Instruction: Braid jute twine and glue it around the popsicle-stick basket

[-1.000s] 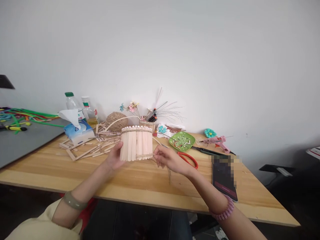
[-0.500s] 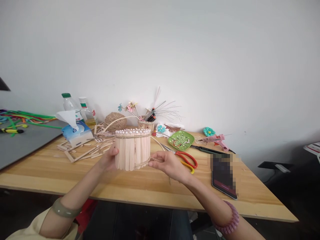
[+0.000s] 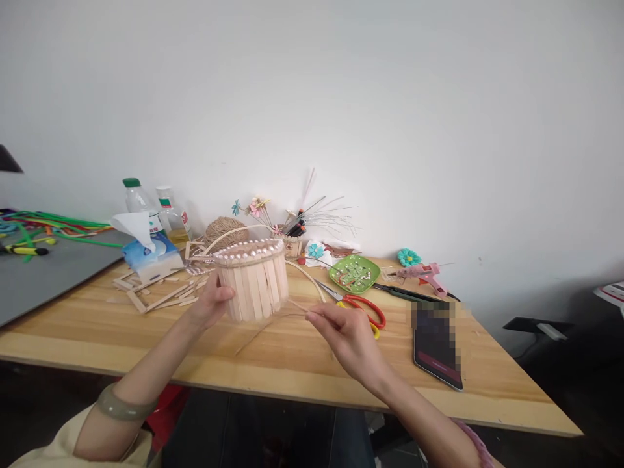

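Observation:
My left hand [image 3: 212, 303] grips the left side of a round basket [image 3: 257, 286] made of upright wooden craft sticks. Pearl-like beads and a band of twine ring its rim, and it is held tilted above the table. To the right of the basket, my right hand [image 3: 344, 331] pinches a strand of twine [image 3: 294, 303] between thumb and fingertips. The strand runs from the basket's lower right side to the fingers, and a loose tail hangs down to the left. Scissors [image 3: 363, 305] with red and yellow handles lie just behind my right hand.
On the wooden table [image 3: 273, 370] are a green bead dish [image 3: 354, 273], a pink glue gun [image 3: 424, 276] and a phone [image 3: 436, 351]. At the left stand a tissue pack [image 3: 153, 257], bottles [image 3: 173, 221] and loose sticks [image 3: 170, 296]. A twine ball [image 3: 225, 235] sits behind the basket.
My right hand has drawn the twine away from the basket's lower edge, to the right. The basket has shifted slightly left and tipped so its rim opening shows.

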Motion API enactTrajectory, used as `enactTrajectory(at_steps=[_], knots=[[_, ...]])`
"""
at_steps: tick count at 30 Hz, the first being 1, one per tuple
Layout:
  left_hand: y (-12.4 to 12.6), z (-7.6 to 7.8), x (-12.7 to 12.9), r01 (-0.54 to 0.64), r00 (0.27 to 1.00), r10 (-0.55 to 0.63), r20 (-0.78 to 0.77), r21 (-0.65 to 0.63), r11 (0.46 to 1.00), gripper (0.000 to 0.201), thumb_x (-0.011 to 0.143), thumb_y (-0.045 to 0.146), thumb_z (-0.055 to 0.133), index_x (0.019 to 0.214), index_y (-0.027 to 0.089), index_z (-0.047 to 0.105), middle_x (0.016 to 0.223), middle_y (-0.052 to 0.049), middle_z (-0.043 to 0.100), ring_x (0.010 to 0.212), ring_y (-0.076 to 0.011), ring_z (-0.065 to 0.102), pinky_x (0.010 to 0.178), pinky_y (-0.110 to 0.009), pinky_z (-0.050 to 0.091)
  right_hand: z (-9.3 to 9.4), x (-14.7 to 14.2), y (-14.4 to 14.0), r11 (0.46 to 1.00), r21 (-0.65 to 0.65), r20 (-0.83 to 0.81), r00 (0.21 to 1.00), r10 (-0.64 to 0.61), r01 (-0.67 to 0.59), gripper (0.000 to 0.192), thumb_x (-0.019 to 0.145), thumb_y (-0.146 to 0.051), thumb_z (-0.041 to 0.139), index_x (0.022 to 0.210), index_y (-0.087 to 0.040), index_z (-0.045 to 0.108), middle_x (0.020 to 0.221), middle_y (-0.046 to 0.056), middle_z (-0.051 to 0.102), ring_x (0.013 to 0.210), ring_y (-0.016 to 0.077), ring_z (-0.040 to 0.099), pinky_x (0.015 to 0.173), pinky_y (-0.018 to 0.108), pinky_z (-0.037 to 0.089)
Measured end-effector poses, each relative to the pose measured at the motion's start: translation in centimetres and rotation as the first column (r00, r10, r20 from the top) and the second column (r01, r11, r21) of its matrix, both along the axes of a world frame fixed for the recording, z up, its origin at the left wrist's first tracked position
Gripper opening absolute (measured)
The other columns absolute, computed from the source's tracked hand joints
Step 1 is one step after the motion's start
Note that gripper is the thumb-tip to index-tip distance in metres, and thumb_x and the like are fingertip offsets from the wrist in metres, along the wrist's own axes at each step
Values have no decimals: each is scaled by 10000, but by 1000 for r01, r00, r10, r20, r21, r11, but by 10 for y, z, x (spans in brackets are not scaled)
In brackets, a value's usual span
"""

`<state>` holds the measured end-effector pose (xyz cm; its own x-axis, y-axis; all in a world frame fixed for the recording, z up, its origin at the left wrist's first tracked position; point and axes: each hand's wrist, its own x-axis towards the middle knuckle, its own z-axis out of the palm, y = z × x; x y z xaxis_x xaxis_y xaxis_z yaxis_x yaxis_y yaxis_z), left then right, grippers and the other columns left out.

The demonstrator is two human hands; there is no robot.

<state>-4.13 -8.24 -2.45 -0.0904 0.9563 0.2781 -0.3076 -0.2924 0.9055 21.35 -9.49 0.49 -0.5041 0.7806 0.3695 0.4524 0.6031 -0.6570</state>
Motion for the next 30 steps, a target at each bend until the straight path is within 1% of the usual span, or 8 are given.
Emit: enactTrajectory(at_steps=[4, 6, 9, 14, 20, 25, 28, 30], knots=[[-1, -3, -5, 1, 1000, -1, 17, -17, 1000, 673, 402, 325, 812, 1043, 216, 642, 935, -61, 725, 1076, -372, 551, 896, -466, 460, 0, 9, -5, 997, 37, 96, 994, 56, -60, 314, 897, -305, 423, 723, -193, 659, 725, 37, 676, 695, 179, 607, 627, 263, 419], [-4, -4, -6, 15, 1000, -14, 23, -28, 1000, 638, 379, 318, 825, 990, 225, 666, 911, -50, 729, 1058, -374, 561, 884, -473, 468, -1, 9, -4, 995, 96, 147, 989, 14, -29, 249, 870, -341, 475, 885, -185, 669, 933, 89, 694, 894, 242, 614, 763, 329, 438], [-7, -3, -3, 39, 999, -38, 22, -45, 998, 535, 349, 305, 842, 861, 235, 704, 852, -34, 734, 1017, -371, 584, 865, -481, 478, 2, 1, -3, 987, 151, 133, 989, -69, 48, 449, 779, -460, 589, 1114, -161, 579, 1085, 131, 651, 1009, 288, 579, 826, 373, 426], [-10, -3, 2, 74, 997, -73, 19, -54, 996, 481, 328, 259, 859, 789, 263, 719, 800, -1, 734, 922, -331, 626, 818, -457, 502, 12, -20, -6, 998, 65, 116, 993, 4, -12, 203, 848, -377, 535, 769, -198, 589, 721, 16, 667, 650, 161, 603, 558, 239, 383], [-20, -11, 22, 56, 997, -54, 57, -34, 998, 514, 439, 310, 844, 930, 322, 689, 981, 16, 715, 988, -289, 603, 832, -413, 502, 10, -27, -9, 953, 301, 82, 997, -10, -15, 246, 888, -245, 452, 661, -181, 519, 658, 17, 586, 628, 141, 532, 548, 236, 310], [-35, -14, 55, -146, 966, 132, 221, 51, 988, 515, 460, 312, 834, 954, 279, 692, 959, -16, 724, 905, -245, 635, 745, -332, 539, 2, -27, -15, 834, 550, 64, 993, -97, 46, 244, 871, -213, 452, 635, -175, 504, 588, 1, 527, 550, 126, 466, 495, 255, 239], [-40, -9, 72, -283, 894, 257, 366, 18, 959, 427, 489, 232, 818, 896, 279, 698, 873, 17, 736, 825, -183, 652, 683, -245, 543, -2, -31, -18, 680, 726, 0, 988, -153, 105, 268, 846, -151, 470, 578, -172, 475, 523, -11, 469, 497, 116, 395, 477, 276, 194], [-40, -3, 80, -282, 840, 258, 477, -23, 959, 386, 520, 240, 803, 890, 256, 694, 871, 20, 735, 799, -159, 652, 678, -210, 539, -4, -35, -20, 561, 819, -31, 985, -170, 123, 277, 822, -108, 478, 553, -171, 461, 499, -11, 442, 482, 119, 361, 476, 293, 168]])
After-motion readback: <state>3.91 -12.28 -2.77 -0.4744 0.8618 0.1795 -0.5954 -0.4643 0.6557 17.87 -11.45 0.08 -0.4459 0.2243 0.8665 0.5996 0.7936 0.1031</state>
